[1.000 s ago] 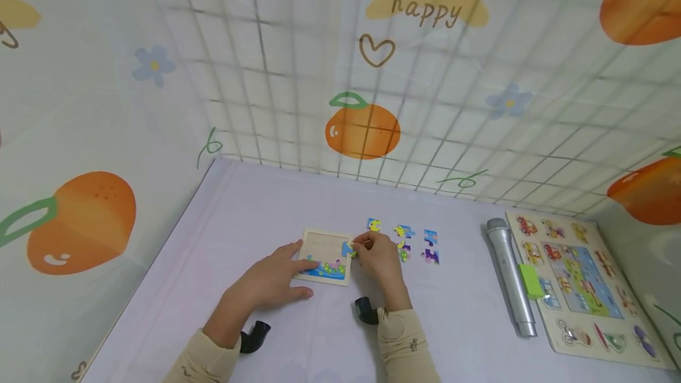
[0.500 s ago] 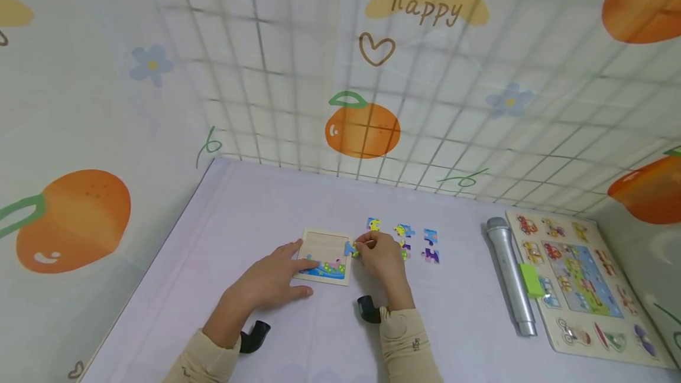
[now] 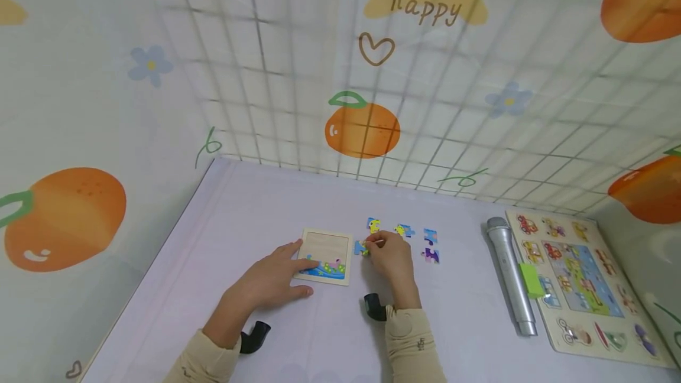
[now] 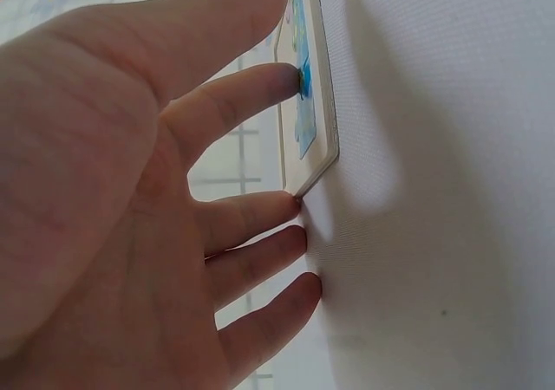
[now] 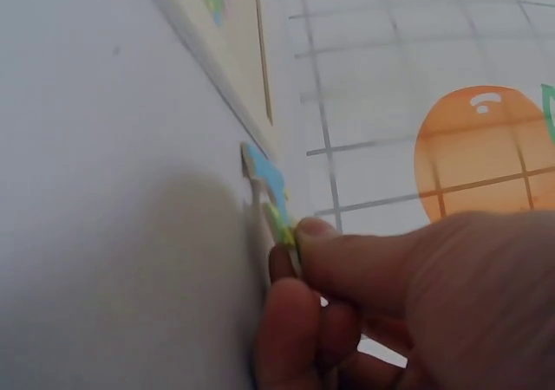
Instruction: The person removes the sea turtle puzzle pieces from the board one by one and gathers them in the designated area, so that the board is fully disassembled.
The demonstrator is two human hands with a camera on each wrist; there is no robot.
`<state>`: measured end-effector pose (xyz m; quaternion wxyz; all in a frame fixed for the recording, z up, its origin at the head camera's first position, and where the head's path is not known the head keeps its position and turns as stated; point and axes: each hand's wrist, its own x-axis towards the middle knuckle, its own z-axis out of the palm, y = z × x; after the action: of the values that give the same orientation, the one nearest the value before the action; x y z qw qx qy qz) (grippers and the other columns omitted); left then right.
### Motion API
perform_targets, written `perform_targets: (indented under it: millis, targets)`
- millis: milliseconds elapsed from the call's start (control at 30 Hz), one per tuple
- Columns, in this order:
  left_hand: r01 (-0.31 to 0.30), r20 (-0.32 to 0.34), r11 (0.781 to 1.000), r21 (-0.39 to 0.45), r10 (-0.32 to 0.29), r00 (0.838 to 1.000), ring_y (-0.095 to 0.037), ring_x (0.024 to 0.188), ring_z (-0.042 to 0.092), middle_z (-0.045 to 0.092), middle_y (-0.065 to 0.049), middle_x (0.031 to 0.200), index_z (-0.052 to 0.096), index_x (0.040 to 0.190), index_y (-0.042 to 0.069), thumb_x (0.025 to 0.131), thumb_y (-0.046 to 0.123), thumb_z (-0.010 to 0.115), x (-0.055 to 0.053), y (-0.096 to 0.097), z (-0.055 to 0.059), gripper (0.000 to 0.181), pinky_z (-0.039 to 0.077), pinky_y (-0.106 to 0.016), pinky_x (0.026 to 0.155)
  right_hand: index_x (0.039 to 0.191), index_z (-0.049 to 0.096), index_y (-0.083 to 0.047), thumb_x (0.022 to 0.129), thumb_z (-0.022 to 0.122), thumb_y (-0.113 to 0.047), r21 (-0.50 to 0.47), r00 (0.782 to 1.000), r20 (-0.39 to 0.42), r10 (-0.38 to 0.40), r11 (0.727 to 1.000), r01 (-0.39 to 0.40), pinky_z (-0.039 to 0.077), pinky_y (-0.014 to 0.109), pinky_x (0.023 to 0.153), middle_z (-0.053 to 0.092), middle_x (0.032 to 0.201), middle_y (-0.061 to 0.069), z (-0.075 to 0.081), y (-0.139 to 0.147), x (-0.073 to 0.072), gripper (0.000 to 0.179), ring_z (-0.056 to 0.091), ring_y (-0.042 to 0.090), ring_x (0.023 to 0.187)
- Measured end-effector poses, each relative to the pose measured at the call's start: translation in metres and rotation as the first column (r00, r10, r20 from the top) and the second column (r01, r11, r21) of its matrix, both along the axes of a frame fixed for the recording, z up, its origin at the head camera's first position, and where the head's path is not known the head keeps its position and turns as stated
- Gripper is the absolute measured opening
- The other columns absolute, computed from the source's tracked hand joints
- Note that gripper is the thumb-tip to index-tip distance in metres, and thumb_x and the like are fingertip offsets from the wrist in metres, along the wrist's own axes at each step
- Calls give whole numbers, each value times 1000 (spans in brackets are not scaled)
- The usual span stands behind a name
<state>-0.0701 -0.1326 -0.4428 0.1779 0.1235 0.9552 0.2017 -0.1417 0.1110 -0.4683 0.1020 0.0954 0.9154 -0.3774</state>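
Observation:
A light wooden puzzle frame (image 3: 326, 240) lies on the table, its bottom row filled with blue, green and pink pieces. My left hand (image 3: 273, 273) rests with spread fingers on its left side, the index fingertip on the filled row and other fingertips at the edge and on the table, as the left wrist view shows. Just right of the frame, my right hand (image 3: 391, 256) pinches a blue and yellow-green puzzle piece (image 5: 270, 182) between thumb and finger, close over the table. Loose puzzle pieces (image 3: 431, 236) lie beyond and right of that hand, some partly hidden by it.
A silver microphone (image 3: 512, 276) lies to the right, with a lime-green block (image 3: 531, 281) beside it. Next to them is a large wooden picture board (image 3: 542, 318). Patterned cloth walls (image 3: 298, 75) stand behind and at both sides.
My right hand has drawn the puzzle piece rightward, from over the frame's right edge to just outside it. The left hand has stayed in place on the frame.

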Motion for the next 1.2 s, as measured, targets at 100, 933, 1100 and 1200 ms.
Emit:
perform_targets:
  millis: [100, 933, 1100, 1200]
  targets:
    - [-1, -4, 1000, 0, 1, 1000, -35, 153, 33, 33, -15, 166, 64, 140, 29, 90, 42, 77, 0, 0, -1, 54, 38, -56, 118, 96, 75, -14, 96, 70, -21, 14, 1000, -21, -6, 1000, 6, 44, 25, 60, 75, 94, 7, 0, 1, 0, 9, 60, 19, 76]
    - [-8, -4, 1000, -8, 8, 1000, -35, 153, 33, 33, -14, 166, 63, 140, 30, 90, 44, 77, 2, 2, -2, 54, 39, -56, 117, 105, 73, -6, 94, 72, -21, 84, 995, -91, -43, 995, 51, 50, 33, 71, 69, 94, 8, -4, 7, 1, 19, 59, 23, 85]
    - [-7, -9, 1000, -5, 7, 1000, -35, 152, 34, 34, -15, 165, 64, 140, 29, 90, 43, 77, 3, 2, -2, 54, 40, -56, 117, 112, 72, -3, 84, 84, -22, 93, 997, -71, 15, 996, -9, 54, 41, 86, 71, 106, 12, -2, 7, 3, 35, 61, 26, 95]
    - [-9, -8, 1000, -3, 9, 1000, -35, 152, 34, 34, -15, 165, 64, 140, 29, 90, 43, 77, 4, 2, -2, 54, 40, -56, 117, 110, 72, -4, 82, 85, -20, 100, 997, -62, 39, 994, -32, 53, 40, 84, 69, 104, 11, -2, 6, 4, 35, 60, 25, 94]
